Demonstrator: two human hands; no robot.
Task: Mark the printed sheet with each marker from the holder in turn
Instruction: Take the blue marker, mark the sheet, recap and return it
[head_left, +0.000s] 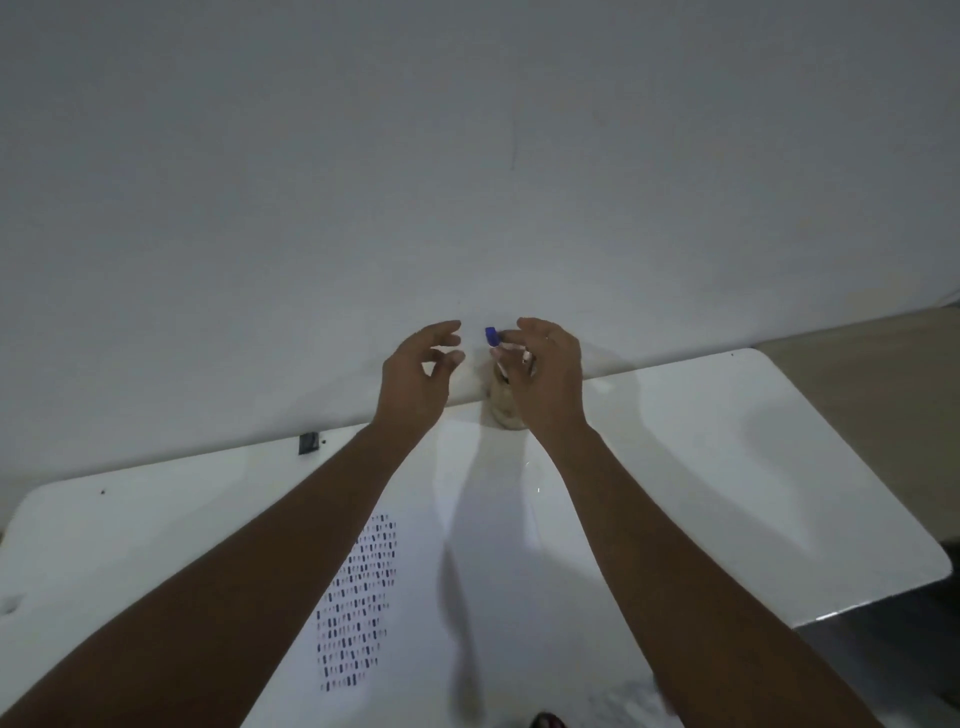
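Gripping blue marker (491, 335), right hand (545, 374).

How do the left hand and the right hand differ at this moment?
The right hand pinches a blue-capped marker at its fingers; the left hand holds nothing, fingers curled open. The right hand covers most of the holder; the left hand sits beside it, apart. Both are raised at the table's far edge, arms outstretched.
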